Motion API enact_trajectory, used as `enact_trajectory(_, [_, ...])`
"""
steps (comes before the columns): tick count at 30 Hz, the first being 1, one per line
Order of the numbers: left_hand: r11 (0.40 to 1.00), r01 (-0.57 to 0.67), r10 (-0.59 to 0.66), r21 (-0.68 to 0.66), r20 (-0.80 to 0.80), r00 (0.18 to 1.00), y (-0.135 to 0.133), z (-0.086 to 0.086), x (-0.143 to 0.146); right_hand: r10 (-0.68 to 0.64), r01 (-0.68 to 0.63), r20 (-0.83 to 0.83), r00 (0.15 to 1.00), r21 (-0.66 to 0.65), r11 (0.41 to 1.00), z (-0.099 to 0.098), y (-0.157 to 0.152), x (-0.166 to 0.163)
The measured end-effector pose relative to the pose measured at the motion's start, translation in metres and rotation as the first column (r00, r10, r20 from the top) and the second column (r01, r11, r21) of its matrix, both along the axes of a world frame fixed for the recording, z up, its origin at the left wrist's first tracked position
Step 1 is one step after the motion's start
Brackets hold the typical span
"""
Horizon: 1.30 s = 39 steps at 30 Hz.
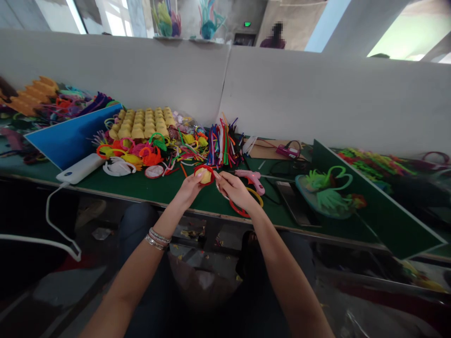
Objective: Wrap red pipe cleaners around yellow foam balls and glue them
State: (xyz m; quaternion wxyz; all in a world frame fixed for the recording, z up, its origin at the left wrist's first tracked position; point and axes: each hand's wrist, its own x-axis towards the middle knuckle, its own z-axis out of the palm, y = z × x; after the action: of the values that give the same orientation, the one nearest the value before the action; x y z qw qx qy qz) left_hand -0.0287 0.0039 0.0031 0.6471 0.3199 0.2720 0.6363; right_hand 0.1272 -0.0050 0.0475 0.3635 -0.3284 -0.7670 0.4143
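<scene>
My left hand (pixel 192 188) is closed on a small pale yellow cup (pixel 205 176) that looks cut from an egg tray. A red pipe cleaner (pixel 203 166) runs around the cup's rim. At the right side of the cup my right hand (pixel 230 187) pinches, thumb and finger together, on the red pipe cleaner; the exact grip is partly hidden. Below my right hand, red and yellow rings (pixel 239 210) lie at the table's front edge. Just right of the hand rests a pink glue gun (pixel 254 179).
A yellow egg tray (pixel 143 123) sits behind heaped colourful pipe-cleaner pieces (pixel 141 152). Bundled pipe cleaners (pixel 224 143) stand by the white partition (pixel 317 98). A blue board (pixel 75 134) and white power bank (pixel 80 169) are left; a phone (pixel 297 203), tray (pixel 334 213) and green board (pixel 373 202) right.
</scene>
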Motion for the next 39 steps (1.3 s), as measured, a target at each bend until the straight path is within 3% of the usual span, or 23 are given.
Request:
enact_trajectory(9, [0.999, 0.048, -0.043, -0.021, 0.192, 0.980, -0.009, 0.006, 0.000, 0.043, -0.044, 0.007, 0.999, 0.032, 0.999, 0.012, -0.011, -0.003])
enact_trajectory(16, [0.997, 0.059, -0.047, -0.040, 0.244, 0.969, -0.014, 0.011, 0.002, 0.119, -0.118, -0.031, 0.992, 0.009, 0.993, 0.011, -0.012, -0.007])
enact_trajectory(24, [0.998, 0.056, -0.050, -0.015, 0.264, 0.963, -0.016, 0.014, 0.003, 0.109, -0.109, 0.003, 0.994, 0.033, 0.993, 0.009, -0.013, -0.009])
enact_trajectory(34, [0.992, 0.089, -0.059, -0.089, 0.291, 0.955, -0.015, 0.015, 0.003, 0.103, -0.103, -0.040, 0.994, 0.000, 0.995, 0.011, -0.013, -0.006])
enact_trajectory(37, [0.992, 0.095, -0.065, -0.088, 0.294, 0.954, -0.017, 0.016, 0.003, 0.055, -0.053, -0.027, 0.998, 0.061, 0.997, 0.009, -0.012, -0.006])
enact_trajectory(39, [0.993, 0.091, -0.066, -0.072, 0.288, 0.955, -0.017, 0.015, 0.003, -0.050, 0.045, 0.020, 0.999, 0.189, 0.981, 0.008, -0.012, -0.006])
